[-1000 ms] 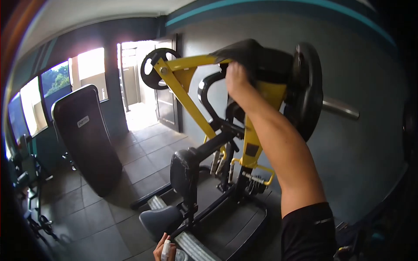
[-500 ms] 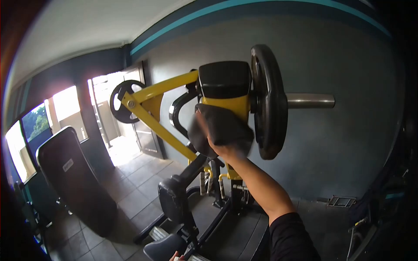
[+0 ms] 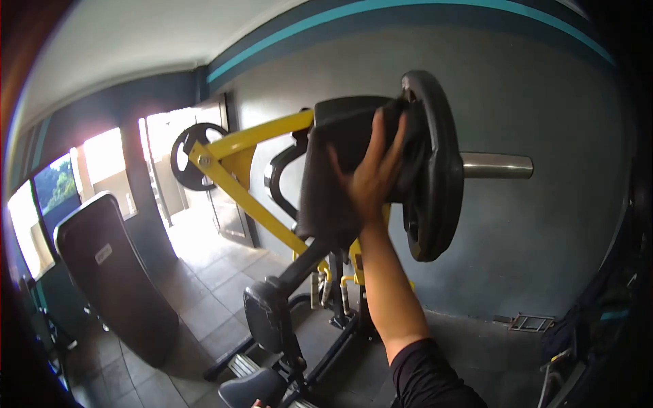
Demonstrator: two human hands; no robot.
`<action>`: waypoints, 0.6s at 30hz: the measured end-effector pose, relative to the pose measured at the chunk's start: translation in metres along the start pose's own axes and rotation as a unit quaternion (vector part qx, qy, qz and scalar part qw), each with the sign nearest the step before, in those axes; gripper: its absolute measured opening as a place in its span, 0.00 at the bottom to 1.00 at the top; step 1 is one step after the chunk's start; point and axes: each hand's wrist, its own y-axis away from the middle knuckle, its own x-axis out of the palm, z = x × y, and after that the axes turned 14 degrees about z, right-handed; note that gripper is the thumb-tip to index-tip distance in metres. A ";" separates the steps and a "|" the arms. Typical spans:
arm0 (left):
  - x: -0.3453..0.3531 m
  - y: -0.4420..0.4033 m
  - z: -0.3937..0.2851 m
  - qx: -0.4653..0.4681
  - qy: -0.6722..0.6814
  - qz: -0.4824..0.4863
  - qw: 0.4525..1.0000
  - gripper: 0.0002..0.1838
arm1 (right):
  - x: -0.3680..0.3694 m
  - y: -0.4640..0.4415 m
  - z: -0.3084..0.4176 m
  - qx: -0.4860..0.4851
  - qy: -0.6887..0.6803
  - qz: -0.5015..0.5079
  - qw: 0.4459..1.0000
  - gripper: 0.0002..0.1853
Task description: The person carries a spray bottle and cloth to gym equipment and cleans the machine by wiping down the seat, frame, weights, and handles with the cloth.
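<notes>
My right hand is raised with its fingers spread, pressing a dark cloth against the black top part of a yellow and black exercise machine. Its fingertips point up, close to a black weight plate on the machine's right side. A metal bar sticks out beyond that plate. Only a fingertip or two of my left hand show at the bottom edge, beside the grey seat; what it holds is hidden.
A dark padded board leans at the left. Behind the machine are a second weight plate and an open door. A small metal frame lies on the floor by the right wall. Windows line the left side.
My right hand has moved up from the lower front of the machine to its top, carrying the cloth along, and its fingers are now spread. My left hand has sunk nearly out of view.
</notes>
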 end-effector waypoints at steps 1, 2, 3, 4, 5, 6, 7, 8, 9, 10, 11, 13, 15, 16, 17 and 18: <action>-0.003 0.004 0.003 -0.006 -0.024 0.009 1.000 0.14 | -0.005 -0.021 -0.005 0.023 0.009 0.040 0.999 0.42; -0.004 0.007 0.005 -0.011 -0.049 0.018 0.999 0.14 | -0.009 -0.033 -0.008 0.045 0.017 0.079 0.996 0.42; -0.003 0.008 0.007 -0.036 -0.012 0.015 0.999 0.14 | -0.010 -0.038 -0.009 0.043 0.019 0.083 0.995 0.42; -0.001 0.008 0.000 -0.037 -0.031 0.011 0.999 0.15 | -0.011 -0.040 -0.009 0.042 0.020 0.087 0.995 0.43; -0.001 0.007 -0.002 -0.056 -0.036 0.006 0.998 0.15 | -0.006 -0.032 -0.007 0.036 0.043 0.082 0.995 0.42; -0.001 0.007 -0.004 -0.074 -0.039 -0.001 0.996 0.15 | -0.001 -0.023 -0.005 0.031 0.065 0.076 0.995 0.42; -0.002 0.008 -0.008 -0.077 -0.030 -0.006 0.997 0.16 | 0.004 0.005 -0.004 0.024 0.112 0.065 0.991 0.41; -0.005 0.014 -0.004 -0.069 -0.034 -0.008 0.997 0.16 | 0.009 0.037 -0.004 0.017 0.161 0.051 0.986 0.41; -0.008 0.018 0.000 -0.058 -0.037 -0.009 0.998 0.16 | 0.016 0.075 -0.017 -0.020 0.198 0.089 0.976 0.41; -0.010 0.020 0.005 -0.043 -0.035 -0.012 0.998 0.16 | 0.030 0.115 -0.037 -0.048 0.199 0.105 0.973 0.41; -0.012 0.022 0.007 -0.035 -0.073 -0.014 0.997 0.17 | 0.043 0.154 -0.056 -0.076 0.199 0.121 0.970 0.42; -0.013 0.028 0.014 -0.066 -0.024 -0.029 0.997 0.16 | 0.044 0.155 -0.049 -0.080 0.153 0.134 0.976 0.45; -0.020 0.029 0.021 -0.063 -0.027 -0.007 0.998 0.15 | 0.034 0.129 -0.040 -0.057 0.136 0.163 0.976 0.50; -0.022 0.023 0.020 -0.068 -0.019 -0.003 0.997 0.15 | 0.025 0.088 -0.014 -0.058 0.186 0.142 0.970 0.49; -0.024 0.015 0.020 -0.077 -0.013 0.005 0.997 0.15 | 0.018 0.049 0.011 -0.082 0.206 0.102 0.970 0.46; -0.026 0.009 0.027 -0.087 -0.007 0.014 0.996 0.15 | 0.017 0.016 0.024 -0.088 0.259 0.097 0.957 0.44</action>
